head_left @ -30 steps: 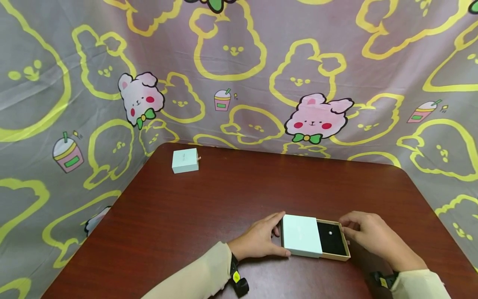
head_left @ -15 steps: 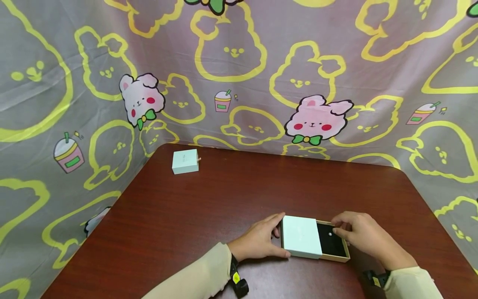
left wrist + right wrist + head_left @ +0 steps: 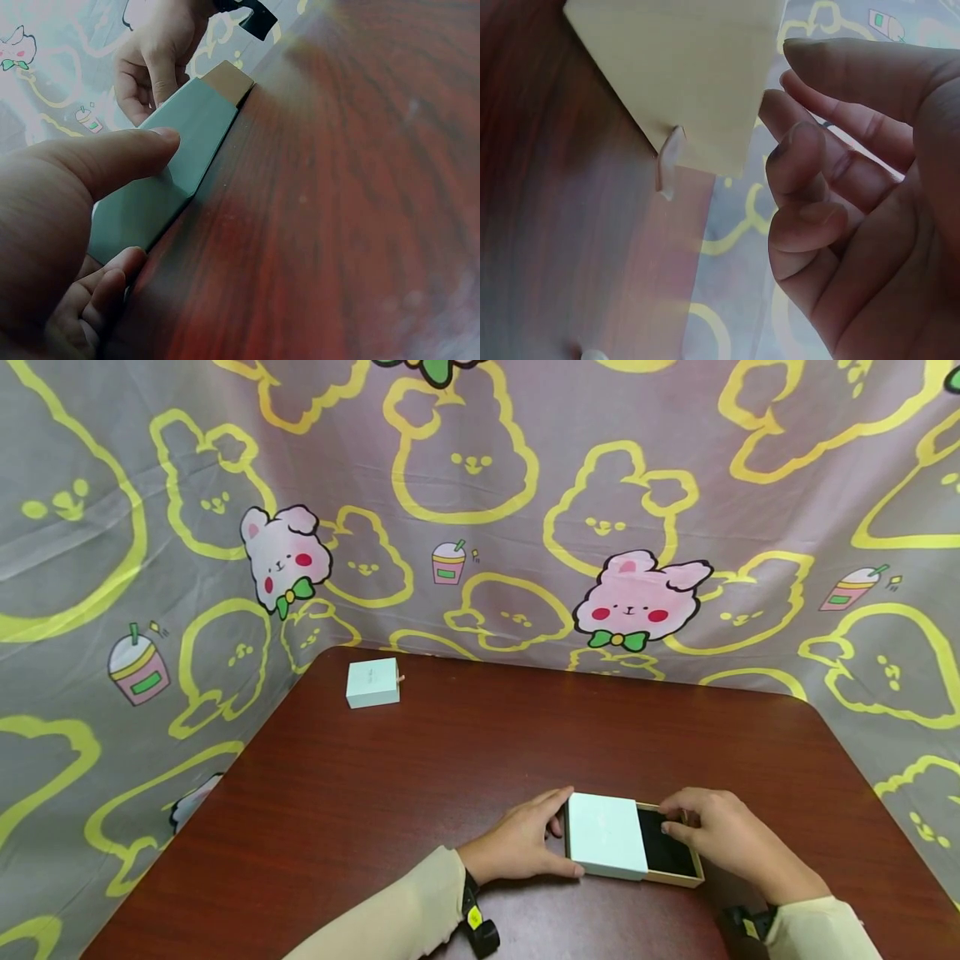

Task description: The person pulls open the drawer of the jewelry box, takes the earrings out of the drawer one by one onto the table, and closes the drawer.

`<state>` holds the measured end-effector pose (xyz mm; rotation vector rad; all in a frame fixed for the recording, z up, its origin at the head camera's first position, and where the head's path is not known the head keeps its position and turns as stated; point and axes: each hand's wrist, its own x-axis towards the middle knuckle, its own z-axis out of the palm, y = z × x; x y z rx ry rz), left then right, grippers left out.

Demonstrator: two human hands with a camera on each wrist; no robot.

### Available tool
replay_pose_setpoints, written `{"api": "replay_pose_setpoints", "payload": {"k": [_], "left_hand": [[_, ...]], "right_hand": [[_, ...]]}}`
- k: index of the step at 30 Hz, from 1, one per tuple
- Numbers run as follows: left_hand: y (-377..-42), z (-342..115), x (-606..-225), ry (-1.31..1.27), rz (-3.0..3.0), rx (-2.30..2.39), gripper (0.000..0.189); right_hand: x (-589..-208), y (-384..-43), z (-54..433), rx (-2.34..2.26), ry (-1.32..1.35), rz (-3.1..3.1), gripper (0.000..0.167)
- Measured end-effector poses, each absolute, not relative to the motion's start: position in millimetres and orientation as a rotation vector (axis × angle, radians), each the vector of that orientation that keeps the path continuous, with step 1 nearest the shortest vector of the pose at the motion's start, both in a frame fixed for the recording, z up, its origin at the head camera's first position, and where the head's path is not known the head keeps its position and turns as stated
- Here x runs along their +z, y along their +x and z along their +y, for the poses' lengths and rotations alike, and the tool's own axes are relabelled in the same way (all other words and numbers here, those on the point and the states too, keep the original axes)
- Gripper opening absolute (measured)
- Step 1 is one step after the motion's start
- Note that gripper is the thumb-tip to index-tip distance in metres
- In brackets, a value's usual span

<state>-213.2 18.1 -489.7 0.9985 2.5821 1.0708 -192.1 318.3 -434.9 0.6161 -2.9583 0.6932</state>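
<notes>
On the table (image 3: pixel 450 743), toward the near right: a flat mint sleeve (image 3: pixel 606 833) with a tan drawer (image 3: pixel 673 877) partly out of its right side, and black lining (image 3: pixel 660 857) inside. Looks like stiff card, so probably light, and apt to slide on the glossy wood unless braced. Clamped at the left end by the fingers of the left hand (image 3: pixel 517 842), with thumb along the near wall and index at the far corner. Over the drawer's outer end, with fingers bent: the right hand (image 3: pixel 727 837), thumb and index tips close to each other above the lining. Cannot tell whether apart or pinched on something there.

Best to hold the sleeve by its two opposite walls, firmly but without crushing, to avoid bowing the card and binding the drawer. For moving the drawer, take its rim or the pale ribbon tab (image 3: pixel 670 161) on its outer end; draw straight, not askew, to keep from jamming. Seems soft in the lining, so best touched lightly with fingertips. Well apart, at the far left corner: a second mint box (image 3: pixel 372 683).
</notes>
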Motion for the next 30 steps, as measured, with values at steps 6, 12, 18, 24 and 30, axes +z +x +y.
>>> {"api": "replay_pose_setpoints", "payload": {"k": [6,12,18,24,30], "left_hand": [[-213.5,17.7,-490.5,1.004,2.576,1.077,0.105],[-212.5,18.1,-490.9,1.0,2.572,1.072,0.105],[-212.8,18.7,-490.0,1.012,2.589,1.062,0.106],[-213.2,18.9,-490.0,1.015,2.596,1.053,0.106],[-213.2,18.5,-490.7,1.008,2.591,1.059,0.106]], "right_hand": [[-435.1,-193.8,315.1,0.688,0.602,-2.993,0.015],[-435.1,-195.2,312.4,0.679,0.644,-2.992,0.015],[-435.8,-197.0,309.0,0.693,0.666,-2.995,0.015],[-438.5,-197.5,305.5,0.716,0.69,-2.982,0.016],[-440.5,-196.9,300.5,0.735,0.688,-3.022,0.018]]}}
